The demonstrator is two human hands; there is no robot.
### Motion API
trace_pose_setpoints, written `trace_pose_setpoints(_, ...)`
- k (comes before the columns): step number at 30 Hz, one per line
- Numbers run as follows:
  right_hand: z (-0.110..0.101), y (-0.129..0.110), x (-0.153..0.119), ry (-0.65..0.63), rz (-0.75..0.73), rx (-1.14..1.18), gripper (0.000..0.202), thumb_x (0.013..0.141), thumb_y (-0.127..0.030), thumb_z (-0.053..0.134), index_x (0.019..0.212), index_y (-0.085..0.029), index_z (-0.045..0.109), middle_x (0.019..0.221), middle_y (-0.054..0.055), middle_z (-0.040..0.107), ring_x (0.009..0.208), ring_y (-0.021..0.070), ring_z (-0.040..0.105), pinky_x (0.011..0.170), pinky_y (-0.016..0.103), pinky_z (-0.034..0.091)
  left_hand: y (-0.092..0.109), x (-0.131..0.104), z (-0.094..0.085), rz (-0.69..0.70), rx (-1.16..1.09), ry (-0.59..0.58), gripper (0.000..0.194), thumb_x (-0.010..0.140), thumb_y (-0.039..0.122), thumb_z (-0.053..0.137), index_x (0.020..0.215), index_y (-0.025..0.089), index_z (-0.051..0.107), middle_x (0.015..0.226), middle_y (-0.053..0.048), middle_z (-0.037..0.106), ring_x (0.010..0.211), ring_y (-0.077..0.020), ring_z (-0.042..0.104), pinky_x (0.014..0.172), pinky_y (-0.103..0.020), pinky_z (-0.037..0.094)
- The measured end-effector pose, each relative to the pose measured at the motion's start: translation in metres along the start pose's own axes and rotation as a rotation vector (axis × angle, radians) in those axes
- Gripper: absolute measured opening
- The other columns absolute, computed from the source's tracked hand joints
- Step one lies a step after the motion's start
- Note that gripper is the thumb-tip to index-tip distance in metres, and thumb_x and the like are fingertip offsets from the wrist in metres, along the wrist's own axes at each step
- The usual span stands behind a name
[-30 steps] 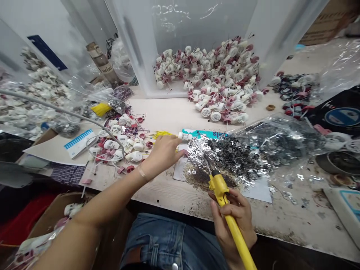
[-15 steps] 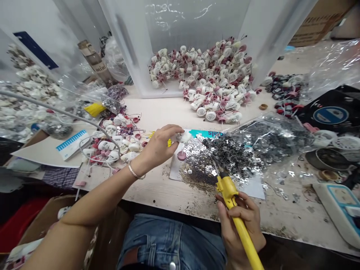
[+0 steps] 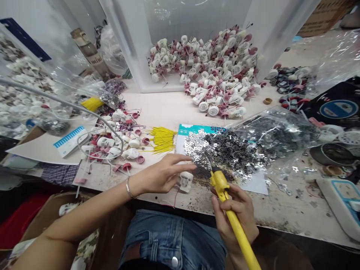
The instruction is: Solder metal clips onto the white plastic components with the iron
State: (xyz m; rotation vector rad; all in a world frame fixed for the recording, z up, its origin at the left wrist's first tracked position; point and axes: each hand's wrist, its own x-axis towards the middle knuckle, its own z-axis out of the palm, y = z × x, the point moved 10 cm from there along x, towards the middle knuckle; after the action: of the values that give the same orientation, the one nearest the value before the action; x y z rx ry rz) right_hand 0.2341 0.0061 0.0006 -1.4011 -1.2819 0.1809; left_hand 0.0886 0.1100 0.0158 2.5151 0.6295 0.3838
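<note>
My left hand (image 3: pixel 164 174) is at the table's front, its index and middle fingers stretched over a small white plastic housing (image 3: pixel 186 182). The housing sits by the thumb side, apparently held there; the exact grip is partly hidden. Thin red wire trails from it toward the table edge. In my right hand (image 3: pixel 237 212) is a yellow soldering gun (image 3: pixel 221 182), gripped with its tip pointing up and left. That metal tip touches or hovers over a heap of small silver and dark metal plates (image 3: pixel 229 150) on a flat sheet.
Yellow wires (image 3: pixel 163 139) lie left of the heap, beside white and pink parts (image 3: pixel 107 146). A white bin (image 3: pixel 135 63) full of similar parts stands behind. To the right are a plastic bag of plates (image 3: pixel 284 138), a round tin (image 3: pixel 333 153) and a white-and-blue device (image 3: pixel 341 204).
My left hand has come down toward me from above the plates, the white housing with it, uncovering the yellow wires. The pink cap under the housing is out of sight. The soldering gun shifted slightly left.
</note>
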Motion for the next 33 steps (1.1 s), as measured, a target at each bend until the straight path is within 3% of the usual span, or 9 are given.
trace_pose_setpoints(2,0.018,-0.005,0.003,-0.101,-0.071,0.035,0.020,0.076,-0.005,0.066,0.073,-0.019,0.052,0.115,0.006,0.053,0.100,0.0151,0.063,0.073,0.025,0.060,0.001,-0.012,-0.012,-0.113,0.002,0.054,0.033,0.087,0.009,0.050,0.118,0.017,0.058,0.110,-0.011,0.064,0.105,-0.0204,0.058,0.090,-0.035,0.049)
trace_pose_setpoints(5,0.053,-0.011,0.005,-0.266,-0.196,0.123,0.018,0.079,-0.002,0.057,0.082,-0.020,0.054,0.125,0.007,0.048,0.108,0.0169,0.061,0.085,0.031,0.059,0.005,-0.038,0.010,-0.257,0.032,-0.147,0.010,0.089,0.023,0.057,0.086,0.017,0.065,0.078,-0.003,0.063,0.075,-0.0168,0.059,0.070,-0.029,0.048)
trace_pose_setpoints(7,0.072,-0.010,0.005,-0.353,-0.239,0.150,0.020,0.081,-0.002,0.052,0.088,-0.021,0.056,0.130,0.007,0.045,0.115,0.0192,0.058,0.092,0.034,0.057,0.007,-0.057,0.034,-0.314,0.095,-0.307,0.008,0.085,0.025,0.064,0.082,0.017,0.063,0.080,-0.004,0.063,0.075,-0.0182,0.058,0.068,-0.029,0.046)
trace_pose_setpoints(10,0.081,-0.006,0.007,-0.390,-0.255,0.150,0.024,0.082,-0.001,0.048,0.091,-0.021,0.057,0.131,0.007,0.045,0.119,0.0192,0.056,0.094,0.033,0.056,0.004,-0.074,0.051,-0.355,0.173,-0.344,0.006,0.088,0.017,0.057,0.083,0.016,0.060,0.091,-0.006,0.063,0.084,-0.0208,0.057,0.074,-0.032,0.045)
trace_pose_setpoints(16,0.068,-0.002,0.013,-0.345,-0.169,0.113,0.017,0.076,-0.015,0.068,0.082,-0.020,0.052,0.125,0.009,0.045,0.111,0.0216,0.060,0.088,0.035,0.058,-0.006,-0.081,0.047,-0.455,0.003,-0.281,0.009,0.089,0.013,0.051,0.086,0.017,0.058,0.080,-0.002,0.064,0.075,-0.0172,0.057,0.069,-0.028,0.043)
trace_pose_setpoints(23,0.066,0.007,0.017,-0.282,-0.075,0.079,0.016,0.080,-0.011,0.064,0.080,-0.020,0.051,0.122,0.008,0.047,0.106,0.0167,0.062,0.087,0.030,0.056,-0.018,-0.062,0.025,-0.554,-0.431,0.056,0.007,0.083,0.019,0.061,0.078,0.015,0.066,0.072,-0.001,0.065,0.067,-0.0115,0.057,0.065,-0.022,0.045)
trace_pose_setpoints(26,0.056,-0.002,0.015,-0.245,-0.104,0.066,0.019,0.076,-0.012,0.068,0.082,-0.021,0.052,0.123,0.008,0.047,0.113,0.0196,0.058,0.090,0.033,0.055,-0.021,-0.050,0.034,-0.612,-0.692,0.202,0.009,0.078,0.022,0.067,0.075,0.014,0.068,0.079,-0.004,0.070,0.075,-0.0139,0.062,0.071,-0.023,0.048)
trace_pose_setpoints(28,0.046,-0.003,0.011,-0.209,-0.032,0.144,0.022,0.075,-0.012,0.069,0.081,-0.021,0.050,0.124,0.007,0.047,0.114,0.0200,0.058,0.086,0.033,0.057,-0.022,-0.044,0.046,-0.663,-0.826,0.254,0.010,0.077,0.023,0.068,0.078,0.013,0.071,0.082,-0.006,0.073,0.076,-0.0151,0.064,0.070,-0.024,0.049)
trace_pose_setpoints(33,0.039,0.004,-0.008,-0.180,0.170,0.235,0.023,0.076,-0.008,0.067,0.075,-0.021,0.049,0.124,0.004,0.049,0.110,0.0167,0.061,0.084,0.031,0.060,-0.017,-0.038,0.064,-0.680,-0.920,0.193,0.018,0.080,0.026,0.064,0.087,0.013,0.075,0.080,-0.007,0.075,0.067,-0.0150,0.067,0.062,-0.022,0.051)
